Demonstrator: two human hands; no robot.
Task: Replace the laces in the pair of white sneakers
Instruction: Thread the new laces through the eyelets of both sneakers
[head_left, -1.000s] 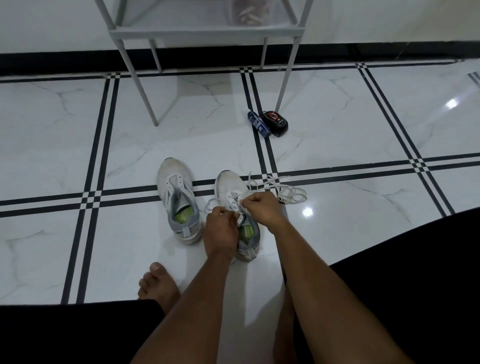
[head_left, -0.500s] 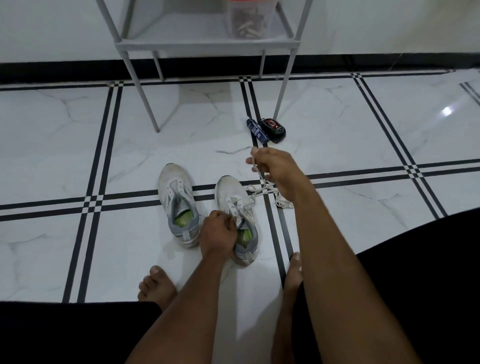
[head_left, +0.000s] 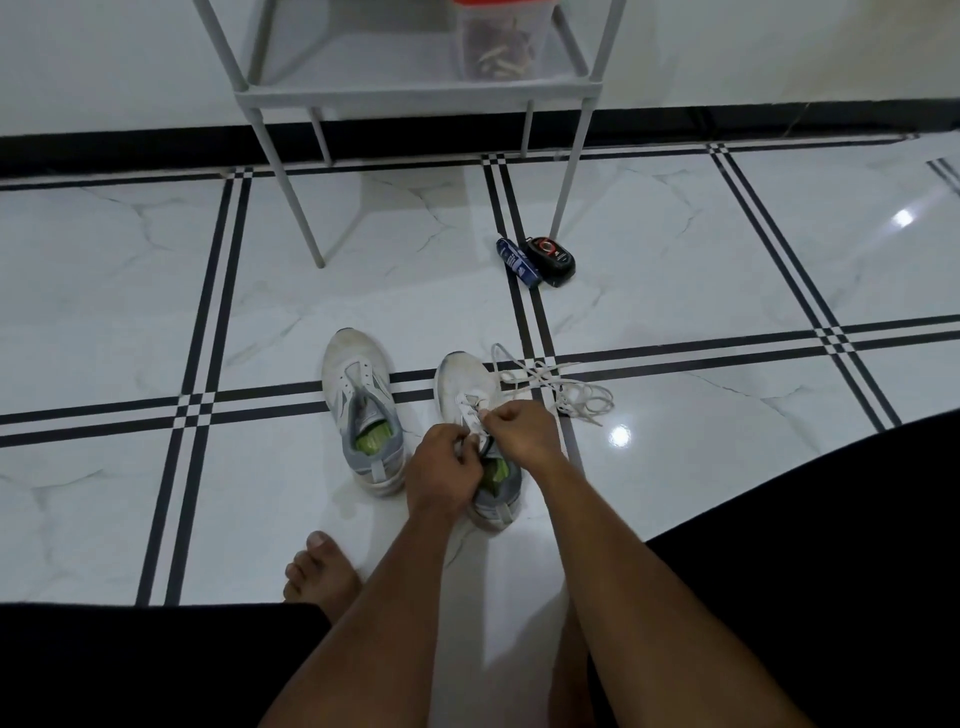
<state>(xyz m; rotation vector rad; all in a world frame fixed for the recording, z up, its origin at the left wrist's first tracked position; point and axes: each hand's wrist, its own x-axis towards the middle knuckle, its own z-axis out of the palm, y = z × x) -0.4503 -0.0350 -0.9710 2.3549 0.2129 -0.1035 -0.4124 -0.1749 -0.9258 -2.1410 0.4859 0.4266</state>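
A jar (head_left: 500, 41) of pale bits sits on the rack (head_left: 415, 96). On the floor (head_left: 130, 312), both hands (head_left: 444, 475) (head_left: 519, 434) pinch lace (head_left: 550, 387) over the right sneaker (head_left: 467, 384); left sneaker (head_left: 358, 389) beside it, laceless.

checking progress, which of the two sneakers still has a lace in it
The right sneaker, under both hands, still has lace in its eyelets. The left sneaker shows none.

The hands (head_left: 447, 470) hide the right sneaker's (head_left: 470, 395) tongue and eyelets. The jar (head_left: 501, 44) and rack (head_left: 415, 96) are cut off at the top edge; the jar's contents are blurred.
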